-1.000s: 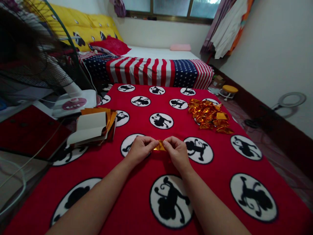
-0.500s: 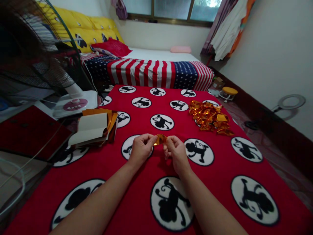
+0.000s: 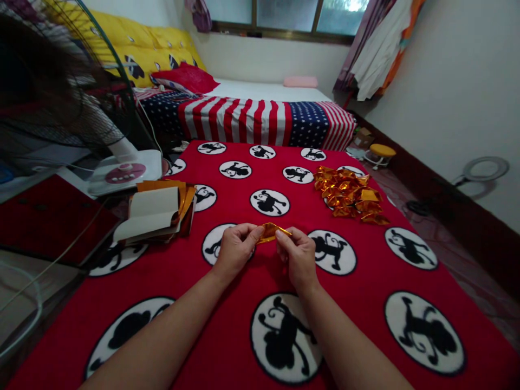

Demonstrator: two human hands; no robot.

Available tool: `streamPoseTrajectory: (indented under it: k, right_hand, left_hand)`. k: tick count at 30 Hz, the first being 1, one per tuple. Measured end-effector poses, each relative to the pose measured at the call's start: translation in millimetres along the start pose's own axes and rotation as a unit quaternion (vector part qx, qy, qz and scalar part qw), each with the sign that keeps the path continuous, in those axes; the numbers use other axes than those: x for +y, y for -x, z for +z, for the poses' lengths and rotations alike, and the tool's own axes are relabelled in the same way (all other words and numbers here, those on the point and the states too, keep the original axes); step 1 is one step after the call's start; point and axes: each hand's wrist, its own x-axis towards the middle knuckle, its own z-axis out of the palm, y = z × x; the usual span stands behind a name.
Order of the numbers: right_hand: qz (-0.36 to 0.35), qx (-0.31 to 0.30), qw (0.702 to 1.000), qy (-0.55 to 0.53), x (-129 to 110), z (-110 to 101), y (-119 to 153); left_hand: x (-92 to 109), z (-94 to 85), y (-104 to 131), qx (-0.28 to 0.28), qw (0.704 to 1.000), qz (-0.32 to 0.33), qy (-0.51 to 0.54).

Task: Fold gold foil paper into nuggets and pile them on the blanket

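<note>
A small folded piece of gold foil paper (image 3: 271, 232) hangs just above the red blanket (image 3: 365, 271) with black monkey prints. My left hand (image 3: 234, 250) pinches its left end and my right hand (image 3: 298, 254) pinches its right end, fingertips nearly meeting over it. A heap of folded gold foil pieces (image 3: 350, 195) lies on the blanket to the far right. At the left edge rests a stack of gold and white paper sheets (image 3: 158, 211).
A standing fan (image 3: 52, 92) with its white base (image 3: 124, 172) is at the left. A bed with a striped, starred cover (image 3: 260, 116) lies beyond the blanket. A small yellow stool (image 3: 382, 150) and a ring light (image 3: 485, 169) sit on the floor at the right.
Both hands lifted the foil piece slightly off the blanket and it now looks stretched wider between the fingertips. The right hand shifted a little to the right.
</note>
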Motion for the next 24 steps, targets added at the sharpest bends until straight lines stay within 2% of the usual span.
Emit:
streamPoseTrajectory:
  k: [7,14,18,21,24]
  right_hand:
    - [0.01,0.008,0.999,-0.03,3.4,-2.6,0.9]
    - [0.072,-0.058,0.995,0.023,1.8,-8.5,-4.3]
    - [0.036,-0.096,0.992,0.075,-0.9,-7.5,-7.0]
    - [0.002,-0.079,0.991,0.106,-3.1,-5.3,-6.0]
    - [0.016,-0.066,0.994,0.09,-4.1,-4.6,-3.8]
  left_hand:
    - [1.5,-0.1,-0.4,-0.013,1.0,0.007,-0.001]
    - [-8.9,-8.9,-6.7,-0.035,0.999,0.0,-0.021]
    - [-10.8,-12.8,-9.2,-0.08,0.995,0.02,-0.051]
    - [-8.8,-12.5,-8.3,-0.098,0.992,0.028,-0.07]
    - [-6.8,-10.9,-6.5,-0.091,0.992,0.03,-0.081]
